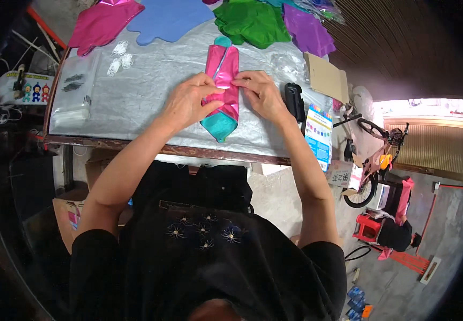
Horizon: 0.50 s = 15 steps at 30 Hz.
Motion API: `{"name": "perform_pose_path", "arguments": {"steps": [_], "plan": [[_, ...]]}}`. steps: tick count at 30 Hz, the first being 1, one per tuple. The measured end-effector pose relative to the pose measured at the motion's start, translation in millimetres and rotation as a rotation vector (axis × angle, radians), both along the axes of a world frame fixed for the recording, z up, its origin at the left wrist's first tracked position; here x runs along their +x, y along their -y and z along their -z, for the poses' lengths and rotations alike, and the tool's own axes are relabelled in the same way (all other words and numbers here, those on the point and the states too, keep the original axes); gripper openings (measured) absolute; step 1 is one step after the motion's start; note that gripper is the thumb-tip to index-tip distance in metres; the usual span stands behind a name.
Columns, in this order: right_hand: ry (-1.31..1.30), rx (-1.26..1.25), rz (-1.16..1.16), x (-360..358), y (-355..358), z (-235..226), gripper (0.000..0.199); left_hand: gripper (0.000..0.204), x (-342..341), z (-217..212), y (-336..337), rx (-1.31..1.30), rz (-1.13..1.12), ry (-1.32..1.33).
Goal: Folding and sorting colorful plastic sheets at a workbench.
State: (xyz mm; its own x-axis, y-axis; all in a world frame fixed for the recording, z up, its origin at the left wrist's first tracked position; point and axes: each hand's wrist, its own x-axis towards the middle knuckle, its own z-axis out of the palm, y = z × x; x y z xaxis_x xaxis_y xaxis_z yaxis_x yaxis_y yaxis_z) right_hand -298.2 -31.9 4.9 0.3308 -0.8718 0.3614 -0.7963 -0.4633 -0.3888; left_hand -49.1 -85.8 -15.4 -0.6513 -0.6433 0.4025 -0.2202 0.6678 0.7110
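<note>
A pink foil balloon (pixel 231 67), folded into a long narrow strip, lies on the table in front of me. Teal foil (pixel 219 126) pokes out at its near end in a point, and a small teal tab (pixel 222 41) shows at the far end. My left hand (pixel 190 100) grips the strip's left edge, thumb and forefinger reaching across the pink foil. On the opposite edge, my right hand (pixel 263 95) pinches the foil with its fingertips; its thumb is partly hidden.
Flat foil balloons lie along the far side: pink (pixel 103 24), blue (pixel 170 18), green (pixel 253 24) and purple (pixel 309 31). White string bundles (pixel 120 58) and clear bags (pixel 73 88) are at left. Right stand a black tool (pixel 294 101), cardboard (pixel 327 77) and a printed packet (pixel 317 134).
</note>
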Motion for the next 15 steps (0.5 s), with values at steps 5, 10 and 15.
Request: {"name": "perform_pose_path", "arguments": {"steps": [5,10,15], "plan": [[-0.068,-0.072,0.055,9.6,-17.2,6.6,0.036,0.028,-1.6,0.2,0.4,0.199,-0.003,-0.041],[-0.077,-0.101,0.057,6.9,-15.3,10.6,0.029,0.024,14.5,-3.9,47.1,-0.121,0.290,0.087],[-0.085,-0.062,0.026,1.0,-11.3,14.3,0.043,0.017,15.8,-29.2,70.1,-0.508,0.567,0.344]]}}
